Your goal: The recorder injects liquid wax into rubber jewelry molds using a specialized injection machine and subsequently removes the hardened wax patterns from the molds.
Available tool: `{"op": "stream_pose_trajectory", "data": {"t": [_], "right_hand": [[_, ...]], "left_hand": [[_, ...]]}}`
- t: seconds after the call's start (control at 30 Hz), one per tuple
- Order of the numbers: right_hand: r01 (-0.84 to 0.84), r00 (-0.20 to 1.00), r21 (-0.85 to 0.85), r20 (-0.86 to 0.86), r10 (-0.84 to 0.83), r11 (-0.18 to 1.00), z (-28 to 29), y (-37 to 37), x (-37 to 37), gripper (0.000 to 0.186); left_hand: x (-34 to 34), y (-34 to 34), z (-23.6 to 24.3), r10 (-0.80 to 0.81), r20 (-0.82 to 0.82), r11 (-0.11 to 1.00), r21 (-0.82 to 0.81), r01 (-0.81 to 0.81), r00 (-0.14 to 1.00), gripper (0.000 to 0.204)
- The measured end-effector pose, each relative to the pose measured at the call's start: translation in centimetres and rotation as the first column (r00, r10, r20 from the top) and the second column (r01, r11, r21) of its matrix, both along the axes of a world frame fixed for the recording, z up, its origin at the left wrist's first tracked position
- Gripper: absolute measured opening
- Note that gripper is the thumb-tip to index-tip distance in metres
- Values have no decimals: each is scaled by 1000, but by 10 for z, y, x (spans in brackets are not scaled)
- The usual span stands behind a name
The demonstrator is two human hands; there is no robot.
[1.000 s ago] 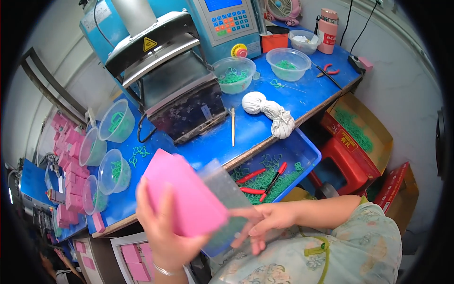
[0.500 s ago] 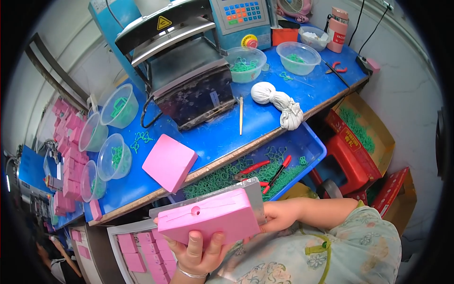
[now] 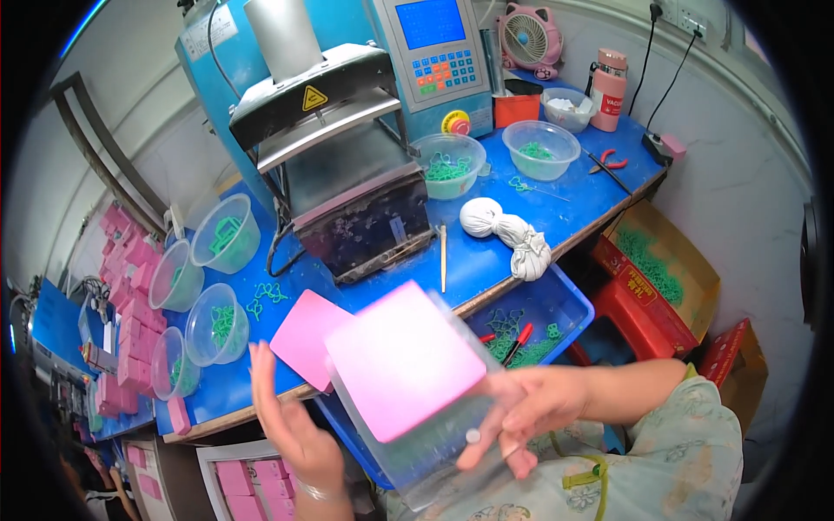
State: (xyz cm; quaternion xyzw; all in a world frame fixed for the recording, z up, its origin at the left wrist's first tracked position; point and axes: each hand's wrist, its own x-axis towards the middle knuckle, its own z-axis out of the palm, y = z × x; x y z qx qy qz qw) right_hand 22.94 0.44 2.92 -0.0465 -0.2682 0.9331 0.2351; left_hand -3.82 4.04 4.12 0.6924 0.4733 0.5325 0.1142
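Note:
A pink square block [image 3: 404,360] lies with its broad face up on a clear, flat plate [image 3: 426,473] above my lap, near the table's front edge. My right hand [image 3: 526,417] is at the plate's right edge and appears to hold it, its fingers blurred and partly hidden. To the left, my left hand [image 3: 300,434] is apart from the block, fingers stretched out and nothing in them. Just behind, a second pink block [image 3: 308,334] rests on the blue table [image 3: 373,300], partly covered by the held one.
A press machine [image 3: 347,182] stands at the back. Clear bowls [image 3: 217,326] with green pieces sit left and right of it. A tied white cloth bundle [image 3: 512,239], a wooden stick [image 3: 444,260] and red-handled pliers [image 3: 612,161] lie rightward. Below is a blue bin [image 3: 573,300].
The block and plate have swung round from showing the slit side to a plain broad face. My left hand has let go and moved left. The view has shifted slightly upward.

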Motion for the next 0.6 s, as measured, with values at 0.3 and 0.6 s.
{"op": "stream_pose_trajectory", "data": {"t": [0.3, 0.6], "right_hand": [[249, 964, 209, 38, -263, 946, 78, 72, 6, 68], [620, 765, 223, 39, -642, 752, 78, 139, -17, 37]], "left_hand": [[0, 66, -13, 30, -667, 954, -204, -221, 744, 82], [-4, 64, -20, 136, -728, 956, -82, -282, 672, 82]]}}
